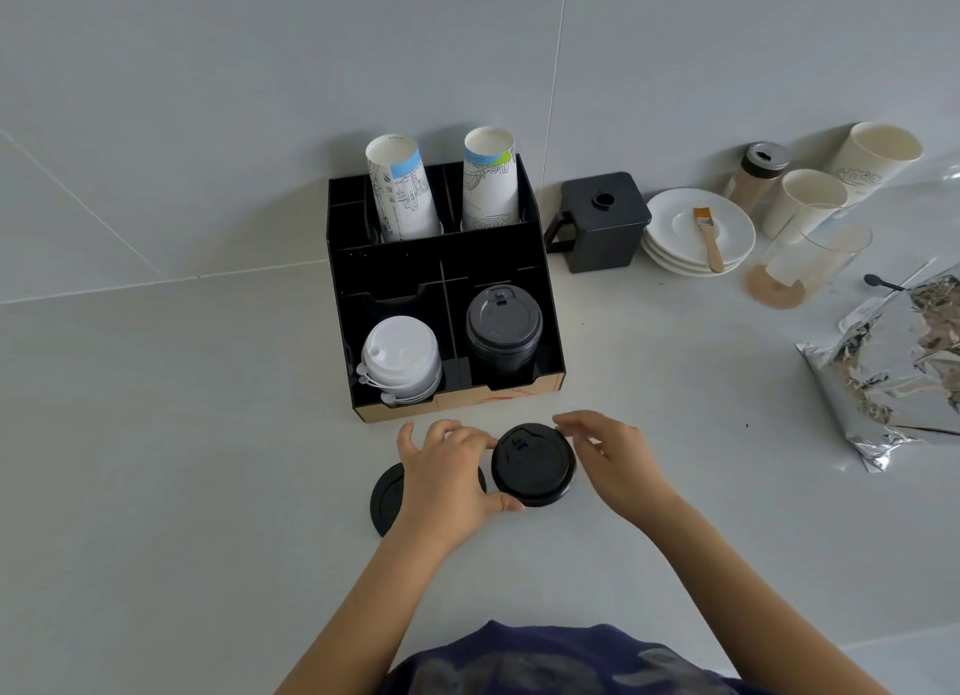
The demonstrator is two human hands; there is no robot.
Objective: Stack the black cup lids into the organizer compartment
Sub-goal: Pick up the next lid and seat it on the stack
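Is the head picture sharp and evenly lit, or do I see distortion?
Head view: soft, even light with faint shadows; wide-angle bending curves the tile lines. The organizer is fairly sharp; the hands around the black lid look slightly soft.

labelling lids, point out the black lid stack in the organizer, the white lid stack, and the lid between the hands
black lid stack (503, 319): head view, top lid's face
white lid stack (399, 346): head view, top lid's dome
held black lid (532, 463): head view, its centre

Café drinks counter, cup-and-lid organizer (540, 325), stacked saucers (670, 227), paper cups (810, 195)
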